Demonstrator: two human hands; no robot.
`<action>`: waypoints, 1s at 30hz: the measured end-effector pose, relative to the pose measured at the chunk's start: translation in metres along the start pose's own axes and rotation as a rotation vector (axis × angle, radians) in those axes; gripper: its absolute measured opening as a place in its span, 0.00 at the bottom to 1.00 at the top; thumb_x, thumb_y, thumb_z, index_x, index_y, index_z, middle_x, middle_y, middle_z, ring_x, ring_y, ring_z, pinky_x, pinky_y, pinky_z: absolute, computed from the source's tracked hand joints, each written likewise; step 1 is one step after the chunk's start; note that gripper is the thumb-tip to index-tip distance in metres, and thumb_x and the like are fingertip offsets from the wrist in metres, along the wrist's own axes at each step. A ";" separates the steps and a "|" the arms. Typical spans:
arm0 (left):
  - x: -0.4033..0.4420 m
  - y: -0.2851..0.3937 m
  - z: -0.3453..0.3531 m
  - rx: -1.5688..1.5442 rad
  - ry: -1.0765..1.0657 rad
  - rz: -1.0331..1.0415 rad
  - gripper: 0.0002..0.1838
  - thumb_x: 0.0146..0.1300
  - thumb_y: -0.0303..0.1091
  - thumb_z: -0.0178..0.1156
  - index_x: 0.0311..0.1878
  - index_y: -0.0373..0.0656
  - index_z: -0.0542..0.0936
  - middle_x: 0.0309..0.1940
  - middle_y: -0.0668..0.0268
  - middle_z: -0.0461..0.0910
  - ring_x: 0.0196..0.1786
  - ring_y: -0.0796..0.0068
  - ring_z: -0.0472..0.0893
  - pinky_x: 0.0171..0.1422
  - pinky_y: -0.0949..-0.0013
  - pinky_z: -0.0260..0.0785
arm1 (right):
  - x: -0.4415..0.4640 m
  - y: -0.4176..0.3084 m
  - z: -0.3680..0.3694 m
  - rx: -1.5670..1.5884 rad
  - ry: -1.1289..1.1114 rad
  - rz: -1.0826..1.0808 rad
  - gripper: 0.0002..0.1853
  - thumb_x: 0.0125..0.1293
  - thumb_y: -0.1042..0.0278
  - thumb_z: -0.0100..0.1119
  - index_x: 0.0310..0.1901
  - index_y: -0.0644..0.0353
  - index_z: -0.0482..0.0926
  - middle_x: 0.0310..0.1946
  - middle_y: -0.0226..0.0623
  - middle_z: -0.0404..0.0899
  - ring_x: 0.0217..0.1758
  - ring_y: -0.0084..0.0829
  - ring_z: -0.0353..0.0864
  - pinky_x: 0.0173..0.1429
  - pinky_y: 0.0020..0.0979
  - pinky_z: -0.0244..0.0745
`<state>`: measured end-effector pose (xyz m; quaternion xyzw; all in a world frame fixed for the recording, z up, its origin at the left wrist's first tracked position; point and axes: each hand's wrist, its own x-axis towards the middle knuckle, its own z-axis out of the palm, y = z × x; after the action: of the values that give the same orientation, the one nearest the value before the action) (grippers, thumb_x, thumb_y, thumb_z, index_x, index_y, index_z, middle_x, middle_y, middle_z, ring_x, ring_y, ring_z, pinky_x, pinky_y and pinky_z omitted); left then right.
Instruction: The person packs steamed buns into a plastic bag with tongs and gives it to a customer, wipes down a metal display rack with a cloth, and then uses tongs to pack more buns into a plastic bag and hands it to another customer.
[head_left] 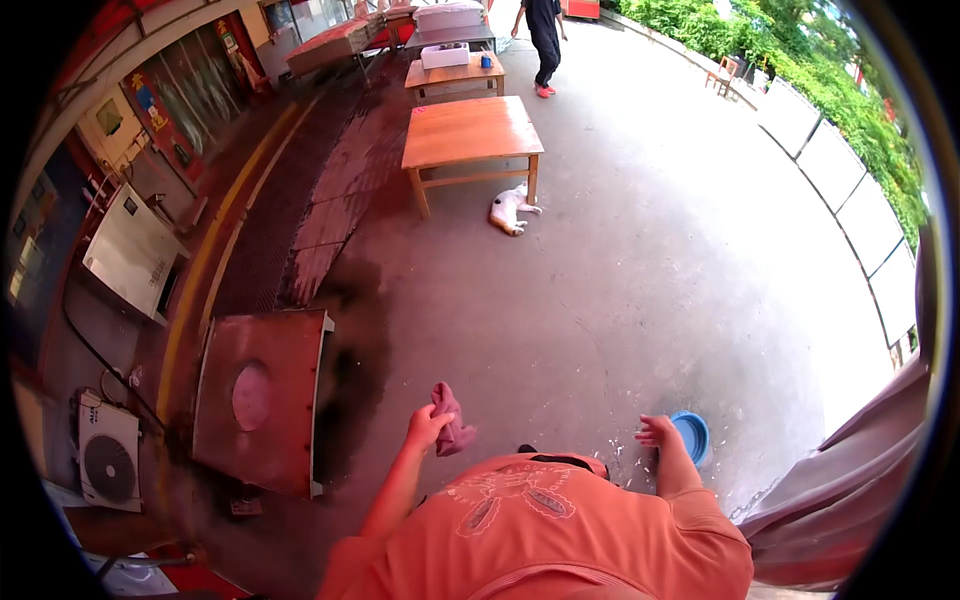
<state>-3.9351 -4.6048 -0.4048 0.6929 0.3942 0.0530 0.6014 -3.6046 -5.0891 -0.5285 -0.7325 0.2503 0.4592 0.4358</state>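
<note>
My left hand (430, 424) is closed on a dusky pink cloth (452, 420), which hangs crumpled from the fingers in front of my body. On the other side, my right hand (657, 432) is held out with its fingers apart and nothing in it. Just to the right of that hand, a round blue basin (690, 438) sits on the ground. My right forearm partly overlaps the ground beside the basin.
A reddish table (275, 400) with a round patch stands at left. Ahead are a wooden table (470, 132) and a cat (510, 209) lying by its leg. A person (543, 45) in dark clothes is farther off. A grey curtain (850, 480) hangs at right.
</note>
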 end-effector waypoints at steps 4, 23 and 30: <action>0.014 -0.001 0.012 0.125 0.009 0.101 0.23 0.48 0.44 0.65 0.42 0.35 0.79 0.32 0.55 0.82 0.37 0.64 0.82 0.42 0.63 0.72 | -0.087 -0.089 0.200 -0.228 -0.579 -0.351 0.26 0.66 0.56 0.55 0.58 0.67 0.68 0.53 0.43 0.75 0.46 0.36 0.81 0.43 0.33 0.78; -0.022 0.215 0.019 0.228 -0.046 0.441 0.10 0.59 0.33 0.61 0.34 0.35 0.79 0.26 0.62 0.79 0.29 0.76 0.76 0.36 0.73 0.69 | -0.225 -0.213 0.231 -1.063 -0.399 -1.763 0.16 0.60 0.56 0.57 0.50 0.45 0.76 0.49 0.27 0.76 0.54 0.30 0.73 0.60 0.34 0.67; -0.086 0.412 -0.090 0.117 0.445 1.427 0.26 0.62 0.43 0.59 0.53 0.31 0.70 0.48 0.55 0.74 0.35 0.73 0.73 0.37 0.72 0.65 | -0.150 -0.205 0.184 -1.066 -0.226 -1.562 0.22 0.52 0.50 0.61 0.49 0.47 0.74 0.45 0.29 0.77 0.51 0.33 0.74 0.55 0.34 0.68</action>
<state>-3.8450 -4.5721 0.0144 0.7842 -0.0363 0.5477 0.2893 -3.5990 -4.8333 -0.3478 -0.7462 -0.5960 0.1601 0.2496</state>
